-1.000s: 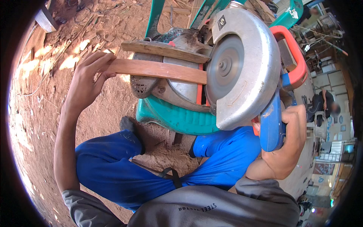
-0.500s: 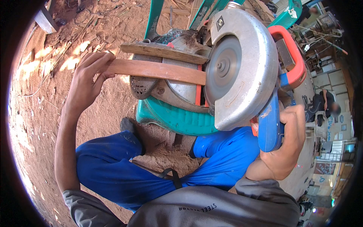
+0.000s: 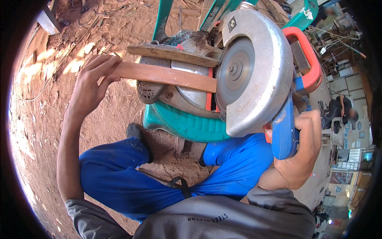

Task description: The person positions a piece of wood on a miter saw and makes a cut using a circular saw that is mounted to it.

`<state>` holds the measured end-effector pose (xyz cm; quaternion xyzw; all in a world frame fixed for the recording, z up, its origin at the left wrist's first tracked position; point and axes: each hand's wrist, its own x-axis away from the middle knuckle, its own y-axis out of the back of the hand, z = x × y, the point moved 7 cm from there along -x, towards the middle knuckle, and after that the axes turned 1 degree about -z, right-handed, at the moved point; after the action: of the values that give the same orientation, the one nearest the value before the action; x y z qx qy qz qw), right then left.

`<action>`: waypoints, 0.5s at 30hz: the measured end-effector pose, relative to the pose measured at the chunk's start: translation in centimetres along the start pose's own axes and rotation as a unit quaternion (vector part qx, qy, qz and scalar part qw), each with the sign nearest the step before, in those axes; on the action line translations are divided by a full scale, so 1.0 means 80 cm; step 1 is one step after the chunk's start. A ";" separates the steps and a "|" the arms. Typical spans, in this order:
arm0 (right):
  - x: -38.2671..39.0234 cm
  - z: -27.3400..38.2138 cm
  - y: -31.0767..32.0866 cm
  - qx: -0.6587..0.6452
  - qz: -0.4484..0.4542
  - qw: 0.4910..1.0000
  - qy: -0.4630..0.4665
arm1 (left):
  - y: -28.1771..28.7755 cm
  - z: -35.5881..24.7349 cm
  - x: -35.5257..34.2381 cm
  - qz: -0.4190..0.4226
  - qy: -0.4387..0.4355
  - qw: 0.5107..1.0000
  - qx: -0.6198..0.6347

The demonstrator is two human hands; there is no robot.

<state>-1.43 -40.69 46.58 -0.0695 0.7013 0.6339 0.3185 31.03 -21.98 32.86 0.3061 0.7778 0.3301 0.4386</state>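
My left hand (image 3: 92,81) grips the left end of a reddish-brown wooden strip (image 3: 167,75). The strip lies across the saw's metal base, its right end close beside the blade. My right hand (image 3: 299,153) is wrapped round the blue handle (image 3: 284,129) of a miter saw (image 3: 260,67) with a silver guard. The round blade (image 3: 234,68) looks blurred, as if spinning. Behind the strip, a worn wooden board (image 3: 173,54) runs along the fence. Under the saw is a green plastic chair (image 3: 183,124).
Reddish sandy ground (image 3: 43,147) with scattered wood offcuts lies to the left. A wooden post (image 3: 48,22) stands at the far left. An orange carry handle (image 3: 308,59) rises from the saw. At the right, another person (image 3: 344,109) sits, with cables (image 3: 338,42) farther back.
Hardly anything differs. Both hands keep their grips, and the wooden strip and saw stay in place.
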 end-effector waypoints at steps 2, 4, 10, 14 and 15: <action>0.000 -0.001 0.000 0.002 0.003 1.000 -0.002 | -0.001 0.001 0.001 0.006 0.002 1.000 -0.002; 0.000 0.000 0.000 0.002 0.002 1.000 -0.002 | 0.001 0.001 0.002 0.002 -0.004 1.000 -0.007; 0.000 -0.002 -0.001 0.013 -0.012 1.000 -0.006 | 0.008 -0.006 0.000 0.005 -0.006 1.000 0.008; 0.001 -0.001 -0.001 0.011 -0.018 1.000 -0.015 | 0.008 -0.008 -0.001 0.001 -0.007 1.000 -0.004; 0.000 -0.001 -0.001 0.011 -0.018 1.000 -0.015 | 0.009 -0.008 0.000 0.001 -0.007 1.000 -0.005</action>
<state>-1.42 -40.74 46.51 -0.0692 0.7018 0.6214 0.3415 30.63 -21.73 33.69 0.3072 0.7729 0.3322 0.4448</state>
